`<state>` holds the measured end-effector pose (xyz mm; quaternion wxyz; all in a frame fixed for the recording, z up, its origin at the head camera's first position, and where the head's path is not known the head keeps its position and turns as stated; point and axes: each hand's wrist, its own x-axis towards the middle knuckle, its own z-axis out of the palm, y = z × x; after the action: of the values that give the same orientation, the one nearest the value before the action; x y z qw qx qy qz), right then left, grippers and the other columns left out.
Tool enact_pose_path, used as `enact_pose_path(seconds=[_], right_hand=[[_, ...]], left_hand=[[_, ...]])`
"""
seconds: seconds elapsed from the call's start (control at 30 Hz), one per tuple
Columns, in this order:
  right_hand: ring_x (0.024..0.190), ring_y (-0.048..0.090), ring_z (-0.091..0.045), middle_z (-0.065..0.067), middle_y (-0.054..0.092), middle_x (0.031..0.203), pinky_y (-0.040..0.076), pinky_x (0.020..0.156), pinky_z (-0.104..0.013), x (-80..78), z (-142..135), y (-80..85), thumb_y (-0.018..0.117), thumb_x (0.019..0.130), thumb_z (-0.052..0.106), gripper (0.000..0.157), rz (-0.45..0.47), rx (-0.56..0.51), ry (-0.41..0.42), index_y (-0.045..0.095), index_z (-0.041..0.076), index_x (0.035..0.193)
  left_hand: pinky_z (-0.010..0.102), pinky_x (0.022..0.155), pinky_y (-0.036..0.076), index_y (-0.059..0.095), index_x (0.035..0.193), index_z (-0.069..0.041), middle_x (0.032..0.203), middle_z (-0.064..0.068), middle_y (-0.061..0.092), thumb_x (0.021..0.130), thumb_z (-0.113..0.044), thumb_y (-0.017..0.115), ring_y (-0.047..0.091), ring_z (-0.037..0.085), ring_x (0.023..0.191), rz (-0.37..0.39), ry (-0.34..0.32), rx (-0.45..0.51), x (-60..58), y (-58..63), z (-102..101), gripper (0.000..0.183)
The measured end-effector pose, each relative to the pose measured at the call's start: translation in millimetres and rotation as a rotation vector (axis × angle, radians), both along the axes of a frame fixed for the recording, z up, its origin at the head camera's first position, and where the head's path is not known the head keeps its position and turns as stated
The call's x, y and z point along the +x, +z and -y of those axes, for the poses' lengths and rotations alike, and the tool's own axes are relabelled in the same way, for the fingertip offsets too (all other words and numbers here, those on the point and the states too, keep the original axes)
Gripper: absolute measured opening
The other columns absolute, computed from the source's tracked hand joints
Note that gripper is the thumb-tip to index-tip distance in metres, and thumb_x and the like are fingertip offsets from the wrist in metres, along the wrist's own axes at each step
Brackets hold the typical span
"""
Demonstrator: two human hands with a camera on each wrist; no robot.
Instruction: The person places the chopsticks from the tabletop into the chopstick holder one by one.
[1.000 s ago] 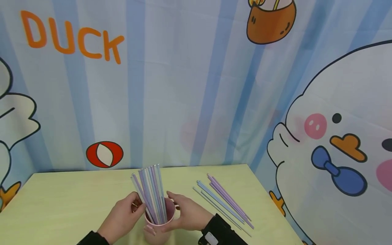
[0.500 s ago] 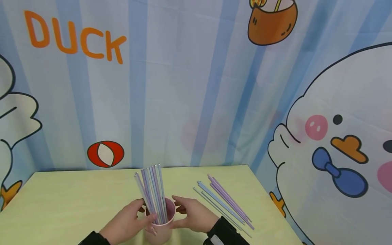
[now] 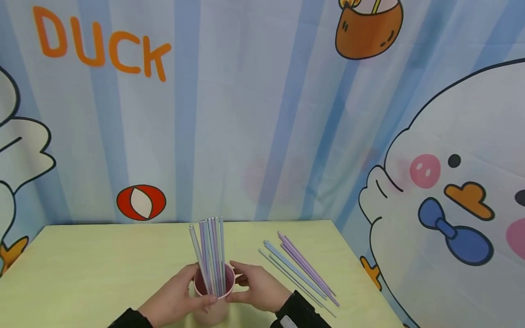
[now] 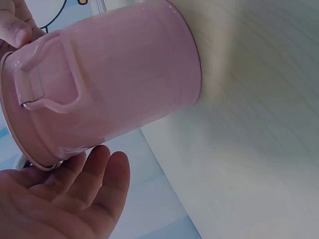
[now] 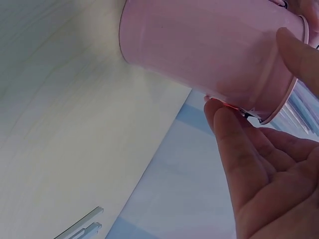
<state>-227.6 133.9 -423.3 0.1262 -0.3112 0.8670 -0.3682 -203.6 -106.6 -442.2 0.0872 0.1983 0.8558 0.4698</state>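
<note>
A pink cup [image 3: 211, 314] with a loop handle [image 4: 50, 74] stands on the table, with several thin straws [image 3: 212, 255] in pale purple and blue upright in it. On its left side my left hand [image 3: 176, 291] grips the rim, thumb across the front. Opposite, my right hand [image 3: 260, 287] holds the right side of the rim, thumb in front and fingers behind. The left wrist view has the fingers [image 4: 94, 184] curved by the rim. In the right wrist view the thumb [image 5: 299, 57] lies over the cup's side; the cup hides the base of the straws.
To the right, several loose straws lie fanned on the pale yellow table [image 3: 102, 264], purple straws [image 3: 307, 266] beyond blue straws [image 3: 293, 269]. A blue striped curtain [image 3: 229, 114] with duck drawings hangs behind the table's back edge.
My left hand has shifted right from the straws' left side, its thumb moving to the front of the cup's rim. The straws have swung right and stand more upright. The right hand has hardly moved.
</note>
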Motion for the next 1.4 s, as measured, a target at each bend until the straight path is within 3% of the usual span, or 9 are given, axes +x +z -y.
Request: enact_pose_path(seconds=[0.17,0.4,0.53,0.63,0.87,1.03,1.4], right_hand=[[0.101,0.059,-0.011,-0.011,0.057,0.132,0.052,0.089,-0.028,-7.7,-9.0,1.4,0.073,0.083,0.031,0.070,-0.052,0.045,-0.007,0.041,0.011,0.142],[0.097,0.061,-0.019,-0.012,0.066,0.115,0.052,0.082,-0.031,-41.1,-62.2,1.2,0.066,0.089,0.017,0.040,-0.265,0.204,-0.116,0.058,0.012,0.128],[0.084,0.062,-0.017,-0.012,0.070,0.100,0.053,0.071,-0.031,-54.6,-90.6,-9.4,0.070,0.084,0.009,0.029,-0.405,0.332,-0.197,0.067,0.009,0.112],[0.077,0.062,-0.016,-0.009,0.070,0.089,0.054,0.068,-0.034,-61.0,-101.7,-21.1,0.071,0.081,0.006,0.021,-0.453,0.402,-0.224,0.071,0.007,0.102],[0.062,0.052,-0.010,-0.002,0.068,0.075,0.049,0.058,-0.030,-65.5,-101.9,-40.1,0.070,0.081,0.005,0.011,-0.464,0.479,-0.258,0.074,0.008,0.091],[0.058,0.048,-0.010,-0.003,0.066,0.071,0.046,0.055,-0.029,-66.4,-96.1,-47.2,0.070,0.082,0.007,0.005,-0.524,0.561,-0.282,0.074,0.010,0.084],[0.056,0.045,-0.011,-0.002,0.062,0.066,0.049,0.056,-0.032,-60.3,-91.0,-58.4,0.073,0.079,0.013,0.011,-0.626,0.678,-0.323,0.068,0.011,0.069]], left_hand=[[0.050,0.091,0.045,0.044,0.134,-0.016,0.120,0.002,0.057,0.075,-0.050,0.075,0.049,0.019,0.099,-0.005,0.040,-0.037,0.2,2.0,3.2,0.075],[0.051,0.094,0.044,0.047,0.131,-0.015,0.116,0.001,0.057,0.073,-0.051,0.077,0.048,0.019,0.099,-0.043,0.079,-0.067,-1.4,8.9,4.7,0.074],[0.052,0.095,0.043,0.046,0.132,-0.015,0.119,0.001,0.057,0.072,-0.052,0.077,0.047,0.019,0.100,-0.043,0.077,-0.066,-1.4,9.4,4.4,0.076],[0.052,0.096,0.043,0.046,0.133,-0.016,0.120,0.001,0.057,0.071,-0.054,0.077,0.048,0.019,0.100,-0.033,0.082,-0.066,-2.0,9.2,4.0,0.079],[0.048,0.092,0.044,0.046,0.132,-0.016,0.115,0.000,0.057,0.070,-0.055,0.077,0.048,0.019,0.098,-0.023,0.088,-0.070,-1.5,8.0,3.3,0.079],[0.048,0.092,0.044,0.047,0.130,-0.015,0.114,0.001,0.057,0.070,-0.054,0.077,0.048,0.018,0.098,-0.022,0.091,-0.068,0.8,6.0,2.6,0.077],[0.046,0.089,0.044,0.043,0.135,-0.017,0.117,0.001,0.056,0.070,-0.052,0.078,0.048,0.019,0.097,0.024,0.096,-0.070,1.3,0.5,0.2,0.082]])
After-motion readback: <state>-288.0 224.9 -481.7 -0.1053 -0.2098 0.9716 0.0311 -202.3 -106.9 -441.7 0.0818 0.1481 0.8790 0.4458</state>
